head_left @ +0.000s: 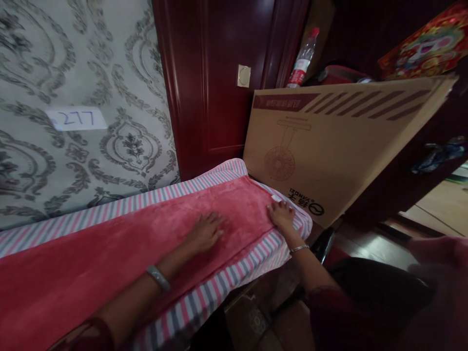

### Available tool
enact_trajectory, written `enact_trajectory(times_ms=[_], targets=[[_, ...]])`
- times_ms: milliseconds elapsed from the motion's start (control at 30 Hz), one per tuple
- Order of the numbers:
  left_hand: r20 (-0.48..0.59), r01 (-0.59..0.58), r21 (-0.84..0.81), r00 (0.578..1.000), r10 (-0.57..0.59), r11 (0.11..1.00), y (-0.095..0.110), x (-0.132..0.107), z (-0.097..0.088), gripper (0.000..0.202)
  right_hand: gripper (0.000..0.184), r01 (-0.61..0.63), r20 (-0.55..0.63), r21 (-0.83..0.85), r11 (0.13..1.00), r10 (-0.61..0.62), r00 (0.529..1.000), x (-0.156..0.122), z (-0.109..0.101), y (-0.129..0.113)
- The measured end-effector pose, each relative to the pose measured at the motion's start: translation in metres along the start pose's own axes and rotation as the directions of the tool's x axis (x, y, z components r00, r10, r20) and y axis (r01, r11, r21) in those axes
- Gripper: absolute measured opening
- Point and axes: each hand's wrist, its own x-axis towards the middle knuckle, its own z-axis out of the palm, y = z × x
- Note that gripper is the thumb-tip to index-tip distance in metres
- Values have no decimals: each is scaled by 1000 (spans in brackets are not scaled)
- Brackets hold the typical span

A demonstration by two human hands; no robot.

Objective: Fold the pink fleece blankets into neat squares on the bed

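Observation:
A long strip of pink plush cloth (pixel 142 229) lies flat on a narrow surface covered with a pink, white and grey striped sheet (pixel 186 309). My left hand (pixel 205 231) rests palm down on the plush, fingers spread, a little blurred. At the far right end of the strip, my right hand (pixel 282 216) lies over its edge with the fingers stretched out. A small white tag (pixel 277 198) shows beside those fingertips. Both palms are hidden from view.
A large cardboard box (pixel 303 151) leans past the surface's right end, with a plastic bottle (pixel 302 61) behind its top edge. Patterned wallpaper (pixel 120 161) and a dark red door (pixel 215 97) border the far side. A dark rounded object (pixel 380 287) stands at lower right.

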Motion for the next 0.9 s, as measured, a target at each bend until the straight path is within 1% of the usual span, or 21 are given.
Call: enact_trajectory(times_ms=[67, 133, 167, 233, 267, 333, 433, 500, 567, 633, 667, 733, 767, 800, 867, 900], targets=[[-23, 31, 87, 999, -29, 996, -8, 4, 7, 64, 57, 86, -27, 7, 996, -86, 996, 14, -6, -18], [-36, 30, 154, 999, -25, 988, -11, 6, 21, 68, 58, 198, -28, 19, 980, -197, 980, 31, -8, -34], [-45, 28, 177, 999, -20, 984, -12, 6, 28, 69, 59, 250, -15, 23, 968, -250, 968, 41, -7, -40], [-61, 34, 195, 998, -22, 980, -13, 5, 39, 68, 59, 321, 49, 24, 947, -322, 946, 58, -1, -45], [-56, 32, 192, 998, -22, 981, -14, 5, 42, 67, 60, 329, 89, 25, 944, -330, 940, 66, 3, -43], [-33, 35, 184, 999, -29, 982, -15, 5, 44, 68, 61, 294, 157, 33, 955, -295, 943, 79, 13, -35], [-11, 40, 169, 999, -39, 985, -16, 5, 41, 69, 65, 232, 187, 43, 972, -236, 954, 91, 25, -20], [-13, 39, 155, 999, -38, 987, -17, 6, 41, 69, 66, 237, 196, 35, 971, -239, 951, 96, 27, -14], [-30, 29, 142, 999, -25, 989, -18, 6, 42, 69, 65, 241, 231, 21, 970, -239, 943, 101, 23, -13], [-57, 16, 132, 998, -9, 991, -19, 6, 45, 69, 62, 252, 236, 1, 968, -245, 941, 109, 16, -18], [-69, 12, 128, 998, -3, 992, -19, 6, 47, 70, 61, 263, 200, -9, 965, -256, 946, 114, 12, -24], [-83, 6, 123, 997, 4, 992, -20, 6, 49, 71, 60, 313, 82, -17, 950, -310, 947, 126, 7, -38], [-85, 4, 120, 996, 6, 993, -20, 5, 49, 71, 61, 353, 31, -12, 935, -353, 935, 132, 6, -46], [-84, 2, 116, 996, 8, 993, -20, 4, 50, 71, 62, 397, 8, 0, 918, -397, 918, 138, 8, -53], [-75, -1, 103, 997, 9, 995, -20, 3, 49, 71, 64, 446, 50, 39, 894, -448, 893, 148, 18, -64], [-66, -1, 95, 998, 7, 995, -19, 2, 48, 72, 64, 437, 85, 58, 897, -441, 893, 151, 25, -67]])
